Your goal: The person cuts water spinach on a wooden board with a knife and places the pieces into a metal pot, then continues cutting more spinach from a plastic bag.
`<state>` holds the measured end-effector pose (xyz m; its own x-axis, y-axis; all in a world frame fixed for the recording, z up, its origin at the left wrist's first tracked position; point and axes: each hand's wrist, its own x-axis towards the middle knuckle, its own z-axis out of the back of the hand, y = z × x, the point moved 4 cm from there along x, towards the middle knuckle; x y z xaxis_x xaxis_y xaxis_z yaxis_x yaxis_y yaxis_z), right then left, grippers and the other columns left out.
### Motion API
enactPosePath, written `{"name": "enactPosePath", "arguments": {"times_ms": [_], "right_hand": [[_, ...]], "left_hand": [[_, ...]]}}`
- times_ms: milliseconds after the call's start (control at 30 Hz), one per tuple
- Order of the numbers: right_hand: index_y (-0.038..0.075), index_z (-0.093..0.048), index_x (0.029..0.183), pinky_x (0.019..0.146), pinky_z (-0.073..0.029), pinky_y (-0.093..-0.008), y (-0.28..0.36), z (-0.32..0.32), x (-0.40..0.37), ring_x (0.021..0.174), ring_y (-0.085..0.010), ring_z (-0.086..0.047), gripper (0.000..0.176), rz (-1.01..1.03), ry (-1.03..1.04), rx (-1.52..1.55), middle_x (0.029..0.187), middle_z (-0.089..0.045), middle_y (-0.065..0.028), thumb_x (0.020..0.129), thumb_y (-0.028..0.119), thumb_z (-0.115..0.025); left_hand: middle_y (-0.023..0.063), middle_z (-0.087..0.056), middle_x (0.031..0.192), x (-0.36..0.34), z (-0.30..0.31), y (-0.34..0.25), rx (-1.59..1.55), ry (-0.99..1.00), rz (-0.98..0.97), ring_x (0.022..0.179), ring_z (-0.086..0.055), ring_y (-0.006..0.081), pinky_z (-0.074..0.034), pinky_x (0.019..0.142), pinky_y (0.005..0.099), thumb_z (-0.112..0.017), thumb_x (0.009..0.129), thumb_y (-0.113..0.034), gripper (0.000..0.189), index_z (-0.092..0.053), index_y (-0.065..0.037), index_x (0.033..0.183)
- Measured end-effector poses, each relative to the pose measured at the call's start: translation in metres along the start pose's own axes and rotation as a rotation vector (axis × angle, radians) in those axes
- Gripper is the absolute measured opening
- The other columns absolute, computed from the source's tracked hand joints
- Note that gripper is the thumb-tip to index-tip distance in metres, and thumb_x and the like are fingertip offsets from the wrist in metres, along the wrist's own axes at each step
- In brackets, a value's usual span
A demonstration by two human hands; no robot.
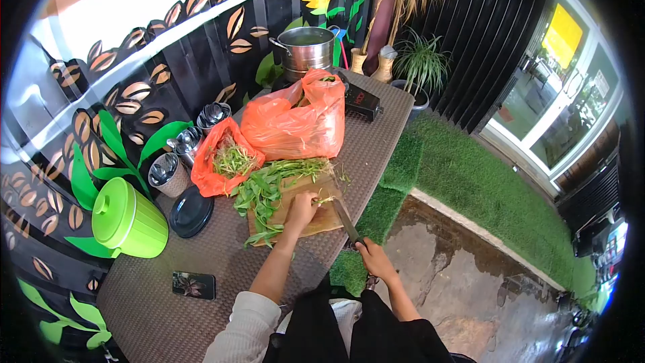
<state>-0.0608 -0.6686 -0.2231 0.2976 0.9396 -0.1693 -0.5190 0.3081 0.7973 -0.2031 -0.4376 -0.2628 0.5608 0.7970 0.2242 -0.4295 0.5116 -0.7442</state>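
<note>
My right hand (376, 259) is closed around the dark handle of a knife (345, 220), whose blade points away from me along the right edge of a wooden cutting board (322, 222). On the board, my left hand (302, 211) is closed on a bunch of leafy greens, with pale stem ends poking out toward the blade. More leafy greens (259, 195) spread over the board's left and far side. Just beyond lies an orange plastic bag (208, 168) with cut stems and roots in its mouth. A larger, full orange bag (295, 121) stands behind it.
A lime-green lidded bucket (131, 218), a black plate (191, 212) and cups of spoons (168, 173) line the table's left side. Nearer me lies a phone (194, 285). A steel pot (306, 47) sits at the far end, near a black stove (363, 102).
</note>
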Motion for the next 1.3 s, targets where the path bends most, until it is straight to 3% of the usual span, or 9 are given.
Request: {"name": "enactPosePath", "arguments": {"times_ms": [67,233,433,600,633,700,833,933,1300], "right_hand": [[-0.003,-0.050,0.094,0.039,-0.037,-0.0343,-0.009,-0.007,0.005,0.036,-0.0181,-0.048,0.034,0.125,-0.049,0.022,0.046,-0.046,-0.0087,0.096,0.031,-0.046],[-0.002,-0.049,0.092,0.043,-0.039,-0.0364,0.031,-0.003,0.003,0.040,-0.0214,-0.051,0.033,0.024,0.040,0.127,0.049,-0.048,-0.0116,0.096,0.030,-0.045],[-0.003,-0.049,0.089,0.047,-0.040,-0.0391,0.041,-0.018,0.014,0.043,-0.0250,-0.054,0.033,0.051,0.119,0.144,0.050,-0.050,-0.0140,0.096,0.029,-0.045],[-0.003,-0.051,0.091,0.045,-0.040,-0.0382,0.041,-0.023,0.018,0.041,-0.0237,-0.052,0.033,0.052,0.119,0.145,0.050,-0.050,-0.0131,0.096,0.029,-0.045],[-0.003,-0.051,0.091,0.043,-0.039,-0.0374,0.040,-0.023,0.017,0.040,-0.0223,-0.052,0.033,0.043,0.133,0.159,0.050,-0.050,-0.0123,0.096,0.029,-0.045],[-0.003,-0.051,0.092,0.041,-0.039,-0.0366,0.041,-0.021,0.016,0.040,-0.0210,-0.052,0.033,0.032,0.146,0.170,0.050,-0.050,-0.0115,0.096,0.030,-0.045],[-0.002,-0.050,0.091,0.036,-0.037,-0.0329,0.038,-0.018,0.013,0.037,-0.0168,-0.050,0.033,-0.009,0.137,0.224,0.049,-0.049,-0.0079,0.096,0.030,-0.045],[-0.002,-0.050,0.094,0.035,-0.037,-0.0318,0.028,-0.020,0.014,0.036,-0.0164,-0.049,0.032,0.003,0.131,0.239,0.048,-0.048,-0.0069,0.097,0.030,-0.045],[-0.001,-0.050,0.094,0.035,-0.036,-0.0316,0.036,-0.022,0.001,0.034,-0.0165,-0.048,0.030,-0.010,0.141,0.249,0.044,-0.047,-0.0060,0.097,0.029,-0.044]], "left_hand": [[0.0165,-0.067,0.083,-0.006,0.015,-0.011,-0.089,-0.038,0.016,0.075,-0.065,0.0282,-0.051,0.070,0.0345,-0.072,0.074,-0.007,0.023,-0.067,-0.001,0.096],[0.0070,-0.069,0.079,-0.002,0.080,0.002,-0.418,-0.259,0.027,0.069,-0.065,0.0125,-0.051,0.064,0.0249,-0.069,0.080,-0.008,0.015,-0.069,0.000,0.092],[0.0070,-0.069,0.079,0.031,0.204,0.048,-0.353,-0.552,0.056,0.068,-0.063,0.0123,-0.049,0.063,0.0253,-0.071,0.076,-0.009,0.020,-0.070,-0.002,0.094],[0.0125,-0.067,0.086,0.033,0.225,-0.004,0.689,-0.830,-0.151,0.076,-0.064,0.0206,-0.050,0.069,0.0313,-0.071,0.068,-0.004,0.023,-0.068,-0.001,0.091],[0.0125,-0.067,0.086,0.032,0.212,-0.009,0.685,-0.828,-0.154,0.076,-0.064,0.0206,-0.050,0.069,0.0313,-0.071,0.068,-0.004,0.023,-0.068,-0.001,0.091],[0.0102,-0.067,0.081,0.026,0.172,-0.008,-0.094,-0.475,-0.112,0.070,-0.063,0.0182,-0.049,0.065,0.0296,-0.071,0.070,-0.005,0.020,-0.068,-0.002,0.090],[0.0078,-0.069,0.076,-0.018,0.085,-0.004,-0.240,0.153,0.065,0.066,-0.065,0.0156,-0.051,0.062,0.0269,-0.071,0.071,-0.004,0.018,-0.068,-0.002,0.088],[0.0104,-0.069,0.076,-0.042,0.045,0.031,-0.188,0.243,0.327,0.068,-0.066,0.0167,-0.051,0.063,0.0271,-0.073,0.069,-0.004,0.018,-0.069,0.000,0.086],[0.0157,-0.068,0.073,-0.066,0.056,-0.003,-0.133,-0.103,0.258,0.066,-0.066,0.0214,-0.052,0.063,0.0313,-0.075,0.068,-0.003,0.016,-0.069,0.004,0.081]]}}
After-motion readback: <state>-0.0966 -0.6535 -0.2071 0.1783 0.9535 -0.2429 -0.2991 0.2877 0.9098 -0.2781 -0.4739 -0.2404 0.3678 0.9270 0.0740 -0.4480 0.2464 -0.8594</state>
